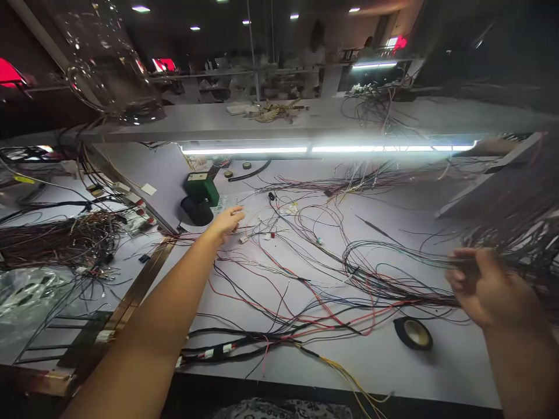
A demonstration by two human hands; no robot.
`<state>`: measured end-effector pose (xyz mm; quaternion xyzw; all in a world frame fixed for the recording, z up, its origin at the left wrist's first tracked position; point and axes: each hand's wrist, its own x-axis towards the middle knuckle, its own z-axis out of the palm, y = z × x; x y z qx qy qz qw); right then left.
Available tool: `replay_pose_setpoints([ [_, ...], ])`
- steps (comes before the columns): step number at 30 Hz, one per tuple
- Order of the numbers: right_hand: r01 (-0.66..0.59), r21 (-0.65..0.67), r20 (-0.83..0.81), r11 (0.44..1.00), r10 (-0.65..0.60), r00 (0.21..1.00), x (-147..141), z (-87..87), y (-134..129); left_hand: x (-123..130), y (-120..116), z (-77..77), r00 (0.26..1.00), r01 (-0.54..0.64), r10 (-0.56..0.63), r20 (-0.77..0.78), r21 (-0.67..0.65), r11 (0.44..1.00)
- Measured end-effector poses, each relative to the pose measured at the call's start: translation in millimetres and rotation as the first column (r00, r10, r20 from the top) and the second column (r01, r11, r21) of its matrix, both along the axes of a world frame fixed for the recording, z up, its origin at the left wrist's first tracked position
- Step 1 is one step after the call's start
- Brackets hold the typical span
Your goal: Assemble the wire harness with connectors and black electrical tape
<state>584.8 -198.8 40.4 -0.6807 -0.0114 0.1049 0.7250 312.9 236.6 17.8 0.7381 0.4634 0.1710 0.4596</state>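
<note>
Left hand: 9 o'clock, fingers loosely spread.
Right hand: between 3 and 4 o'clock, curled; we cannot tell its grip.
Wire bundle: 4 o'clock, running toward our right hand.

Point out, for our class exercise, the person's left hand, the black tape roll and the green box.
Left hand (223,224): head view, back of the hand.
Black tape roll (400,333): head view, left part of its black band.
Green box (204,190): head view, its green side.
</note>
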Motion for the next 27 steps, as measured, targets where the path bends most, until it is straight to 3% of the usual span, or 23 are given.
replay_pose_setpoints([
  [3, -0.154, 0.072, 0.095, 0.985, 0.147, 0.985, 6.8, 0.9, 28.5, -0.8, -11.3, -1.0, 0.999, -0.042, 0.043, -0.018, 0.065, 0.997],
  [6, -0.257, 0.033, 0.082, 0.966, 0.254, 0.964, 14.0, -3.8, 60.1, -12.1, -31.0, -5.5, 0.995, -0.025, 0.036, -0.090, 0.127, 0.992],
  [9, -0.366, -0.101, 0.021, 0.925, 0.370, 0.929, 6.4, -14.4, 72.8, -32.4, -59.3, -4.2, 0.986, 0.077, -0.038, -0.163, 0.244, 0.967],
  [11, -0.450, -0.219, -0.030, 0.866, 0.455, 0.890, -15.7, -23.0, 65.2, -49.7, -86.0, 3.9, 0.971, 0.213, -0.156, -0.180, 0.361, 0.908],
  [12, -0.535, -0.304, -0.045, 0.788, 0.549, 0.834, -32.4, -27.5, 57.5, -58.8, -101.9, 10.1, 0.955, 0.294, -0.251, -0.159, 0.390, 0.872],
  [13, -0.627, -0.385, -0.070, 0.677, 0.657, 0.751, -52.2, -32.0, 48.2, -67.8, -119.3, 17.2, 0.928, 0.372, -0.349, -0.128, 0.349, 0.860],
  [14, -0.731, -0.533, -0.090, 0.426, 0.831, 0.549, -74.0, -36.6, 38.1, -76.3, -137.5, 24.6, 0.888, 0.460, -0.445, -0.116, 0.260, 0.849],
  [15, -0.743, -0.648, -0.131, 0.166, 0.937, 0.324, -96.8, -41.2, 28.1, -83.8, -155.8, 31.7, 0.835, 0.550, -0.540, -0.104, 0.153, 0.821],
  [16, -0.684, -0.730, -0.167, 0.003, 0.969, 0.182, -119.0, -45.8, 18.9, -90.0, -173.5, 37.6, 0.747, 0.664, -0.659, -0.086, 0.043, 0.747],
  [17, -0.596, -0.799, -0.177, -0.074, 0.977, 0.115, -139.3, -50.1, 11.1, -94.8, -190.1, 41.9, 0.649, 0.757, -0.758, -0.068, -0.042, 0.652],
  [19, -0.445, -0.891, -0.143, -0.095, 0.987, 0.074, -170.2, -56.2, 0.8, -100.3, -218.1, 43.9, 0.471, 0.872, -0.878, -0.087, -0.107, 0.478],
  [20, -0.403, -0.911, -0.131, -0.090, 0.988, 0.076, -179.5, -57.1, -1.5, -101.5, -229.3, 41.7, 0.426, 0.894, -0.896, -0.125, -0.092, 0.438],
  [22, -0.425, -0.900, -0.159, -0.102, 0.982, 0.102, -186.4, -52.8, -1.3, -102.7, -246.3, 33.6, 0.416, 0.904, -0.880, -0.228, -0.005, 0.428],
  [23, -0.492, -0.863, -0.194, -0.114, 0.974, 0.113, -185.4, -47.5, 0.8, -103.2, -252.5, 29.1, 0.438, 0.896, -0.858, -0.268, 0.052, 0.441],
  [25, -0.679, -0.723, -0.272, -0.126, 0.956, 0.112, -179.6, -32.4, 8.1, -104.5, -261.4, 21.9, 0.504, 0.864, -0.808, -0.306, 0.165, 0.476],
  [27, -0.848, -0.515, -0.325, -0.125, 0.944, 0.058, -175.1, -16.3, 18.9, -105.4, -266.9, 18.2, 0.580, 0.813, -0.757, -0.301, 0.276, 0.513],
])
